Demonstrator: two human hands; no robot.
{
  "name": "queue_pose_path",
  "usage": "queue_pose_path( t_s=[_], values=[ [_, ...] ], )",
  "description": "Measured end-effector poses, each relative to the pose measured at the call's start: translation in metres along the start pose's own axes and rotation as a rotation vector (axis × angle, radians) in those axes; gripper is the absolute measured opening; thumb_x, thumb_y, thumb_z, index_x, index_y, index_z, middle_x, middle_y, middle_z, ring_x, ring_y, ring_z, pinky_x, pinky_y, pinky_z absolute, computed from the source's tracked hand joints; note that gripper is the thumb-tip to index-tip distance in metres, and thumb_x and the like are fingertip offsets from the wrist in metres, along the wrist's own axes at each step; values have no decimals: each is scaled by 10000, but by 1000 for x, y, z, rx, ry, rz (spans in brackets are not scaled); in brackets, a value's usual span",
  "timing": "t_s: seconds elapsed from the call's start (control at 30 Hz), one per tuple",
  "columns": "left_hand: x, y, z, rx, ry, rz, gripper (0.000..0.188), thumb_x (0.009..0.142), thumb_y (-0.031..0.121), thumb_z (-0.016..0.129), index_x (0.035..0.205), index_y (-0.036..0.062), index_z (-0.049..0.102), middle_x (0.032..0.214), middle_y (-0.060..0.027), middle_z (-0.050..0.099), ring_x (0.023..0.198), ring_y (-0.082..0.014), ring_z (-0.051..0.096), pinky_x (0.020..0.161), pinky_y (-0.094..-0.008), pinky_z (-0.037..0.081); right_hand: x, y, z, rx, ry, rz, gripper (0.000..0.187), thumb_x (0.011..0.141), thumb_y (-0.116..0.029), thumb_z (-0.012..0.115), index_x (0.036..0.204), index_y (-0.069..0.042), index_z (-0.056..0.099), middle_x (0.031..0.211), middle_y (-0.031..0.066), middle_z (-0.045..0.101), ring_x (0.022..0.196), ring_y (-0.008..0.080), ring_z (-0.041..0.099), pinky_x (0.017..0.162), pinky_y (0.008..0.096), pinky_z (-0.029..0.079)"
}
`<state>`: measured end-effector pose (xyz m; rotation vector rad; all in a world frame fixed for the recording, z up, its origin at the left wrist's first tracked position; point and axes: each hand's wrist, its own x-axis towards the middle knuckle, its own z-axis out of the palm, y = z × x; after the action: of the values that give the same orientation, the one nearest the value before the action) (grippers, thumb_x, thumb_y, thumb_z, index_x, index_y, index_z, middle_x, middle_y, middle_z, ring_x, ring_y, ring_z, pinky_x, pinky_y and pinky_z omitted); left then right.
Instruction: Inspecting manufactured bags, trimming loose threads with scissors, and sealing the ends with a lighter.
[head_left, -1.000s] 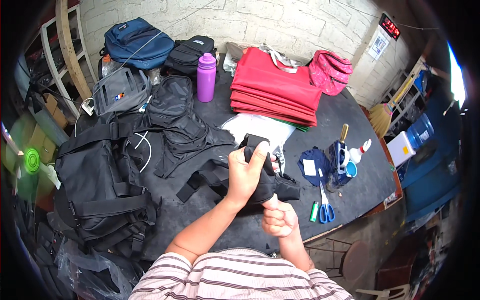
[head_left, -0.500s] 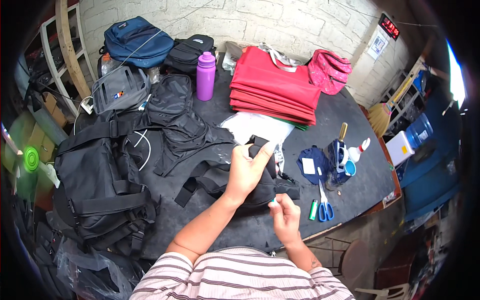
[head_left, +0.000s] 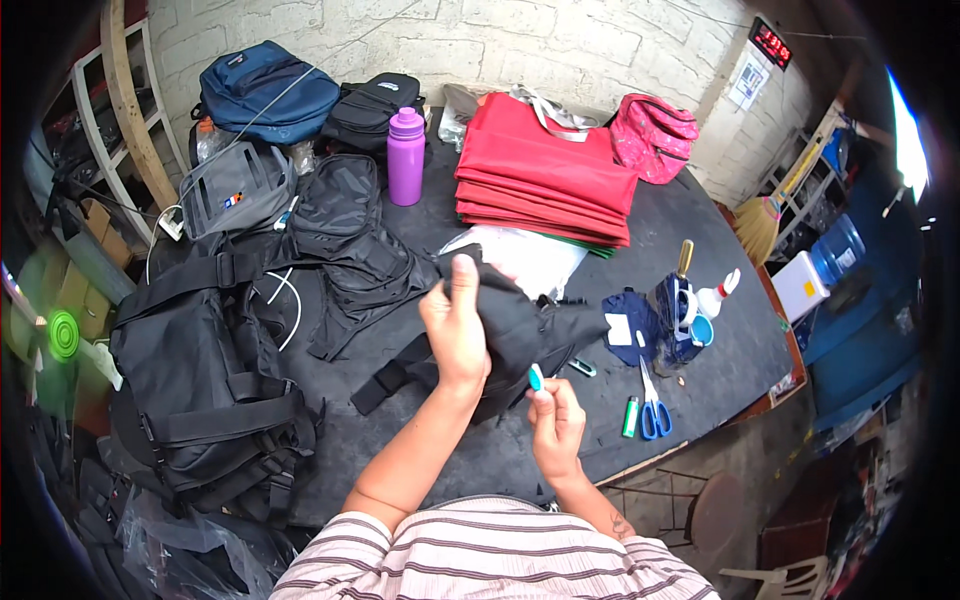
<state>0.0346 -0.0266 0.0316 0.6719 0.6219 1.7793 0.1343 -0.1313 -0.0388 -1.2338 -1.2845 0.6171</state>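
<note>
My left hand (head_left: 457, 335) grips a black fabric bag (head_left: 515, 325) by its left side, thumb pointing up. The bag is tilted up off the dark table, and its black strap (head_left: 385, 385) trails to the left. Close to the bag's lower right edge, my right hand (head_left: 556, 425) pinches a small teal-and-white piece (head_left: 536, 377) whose kind I cannot make out. Just right of the bag lies a small green-edged tool (head_left: 582, 368). Farther right are a green lighter (head_left: 630, 417) and blue-handled scissors (head_left: 653, 410).
Black bags (head_left: 205, 370) fill the left of the table (head_left: 720, 290). A purple bottle (head_left: 405, 160) stands behind them. Folded red fabric (head_left: 545, 180) lies at the back. On the right are a dark blue tool holder (head_left: 675, 310) and a white bottle with a red tip (head_left: 712, 305).
My left hand has shifted left, turning and lifting the black bag. My right hand has moved slightly left, and the teal piece shows more. The green-edged tool has come into sight beside the bag.
</note>
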Motion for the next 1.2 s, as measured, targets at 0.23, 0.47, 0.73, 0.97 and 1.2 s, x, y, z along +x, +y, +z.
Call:
queue_pose_path(
  t_s=[0.23,0.47,0.73,0.97,1.2],
  values=[
    [6,-22,-4,444,-218,260,454,880,332,573,619,-8,421,522,29,339,531,-57,297,449,-274,272,31,-18,-26,1879,-528,815,221,962,-255,377,891,-58,449,477,-59,248,348,50,190,380,217,180],
    [64,23,19,993,-467,215,443,791,336,661,580,-27,521,492,-96,465,444,-147,469,440,-303,356,45,-31,-71,-197,-355,55,150,845,-159,597,806,-15,590,554,26,533,465,121,504,445,248,370],
    [6,34,67,359,-1140,-215,512,834,144,627,1270,-29,421,1295,-148,439,1152,-228,468,960,-317,395,53,6,-29,-171,5,-112,108,850,-124,581,827,-19,586,524,69,494,453,115,472,448,261,367],
    [84,35,-7,917,-716,36,429,851,358,570,720,-46,630,589,-60,593,567,-99,524,559,-266,427,42,32,-66,562,-87,-47,266,899,-220,544,791,23,538,496,-33,378,421,33,276,432,209,229],
    [83,0,-2,105,-865,-730,316,871,300,572,1043,35,568,914,-52,616,802,-136,597,723,-254,489,38,57,-63,617,-24,-85,274,888,-236,564,809,26,549,538,-30,411,438,24,284,434,205,222]
  ],
)
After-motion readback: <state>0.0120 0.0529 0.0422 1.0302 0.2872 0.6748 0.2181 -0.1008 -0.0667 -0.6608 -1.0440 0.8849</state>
